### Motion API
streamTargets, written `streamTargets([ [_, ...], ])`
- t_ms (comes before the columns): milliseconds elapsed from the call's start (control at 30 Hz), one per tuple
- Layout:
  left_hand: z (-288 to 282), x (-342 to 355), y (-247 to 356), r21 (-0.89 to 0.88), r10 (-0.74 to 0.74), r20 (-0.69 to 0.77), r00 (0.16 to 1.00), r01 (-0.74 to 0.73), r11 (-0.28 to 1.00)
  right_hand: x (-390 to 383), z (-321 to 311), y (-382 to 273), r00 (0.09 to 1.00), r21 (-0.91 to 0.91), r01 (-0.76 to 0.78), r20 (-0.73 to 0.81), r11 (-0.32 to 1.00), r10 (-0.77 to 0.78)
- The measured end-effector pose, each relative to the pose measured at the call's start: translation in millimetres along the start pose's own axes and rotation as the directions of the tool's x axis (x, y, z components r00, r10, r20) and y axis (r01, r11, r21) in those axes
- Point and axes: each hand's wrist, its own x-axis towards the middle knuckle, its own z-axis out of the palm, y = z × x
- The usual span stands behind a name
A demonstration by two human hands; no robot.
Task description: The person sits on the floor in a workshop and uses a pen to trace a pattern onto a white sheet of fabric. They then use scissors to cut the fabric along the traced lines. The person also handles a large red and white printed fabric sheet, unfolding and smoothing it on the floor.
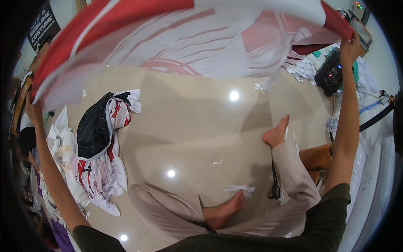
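Note:
I hold a large red and white patterned cloth [168,38] stretched high across the top of the view, blurred in places. My left hand [33,107] grips its left edge at the far left. My right hand [350,48] grips its red right corner, near a black device with small lights [328,71]. A pile of black, white and red clothes [96,126] lies on the floor at the left, below the cloth. Black scissors [274,190] lie beside my right leg.
I sit on a tiled floor [189,126] with scattered paper scraps [239,189]. At the left are white fabric piles [63,147] and a wall sign [42,23]. At the right are wrapped white rolls [357,180] and a brown wooden object [315,159].

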Motion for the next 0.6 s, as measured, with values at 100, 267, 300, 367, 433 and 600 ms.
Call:
streamTargets([
  [100, -22.9, -92.8, -16.4, 0.019, 0.075, 0.037, 0.997, -0.076, 0.997, -83.8, -44.8, 3.8, 0.963, -0.049, -0.052, 0.262, 0.997, 0.063],
  [267, -45.6, -264.1, -2.5, -0.042, 0.016, 0.318, 0.948, -0.003, 0.999, -225.2, -88.7, 60.0, 0.661, 0.214, -0.389, 0.742, 0.896, 0.11],
  [300, -41.7, -295.1, 34.9, -0.032, -0.154, 0.48, 0.864, 0.192, 0.981, -249.4, -100.0, 55.0, 0.567, 0.207, -0.387, 0.822, 0.898, 0.055],
  [367, -35.4, -340.9, 71.7, 0.01, -0.231, 0.662, 0.713, 0.3, 0.954, -307.9, -106.3, 76.9, 0.464, 0.154, -0.233, 0.885, 0.96, -0.03],
  [433, -32.2, -396.9, 19.6, 0.036, -0.026, 0.617, 0.787, 0.005, 0.999, -368.1, -100.1, 68.7, 0.334, 0.171, -0.209, 0.938, 0.963, -0.094],
  [600, -35.0, -451.6, 13.1, 0.204, -0.243, 0.941, 0.234, 0.181, 0.962, -405.1, -132.9, 48.2, -0.023, 0.032, -0.11, 0.999, 0.993, -0.035],
])
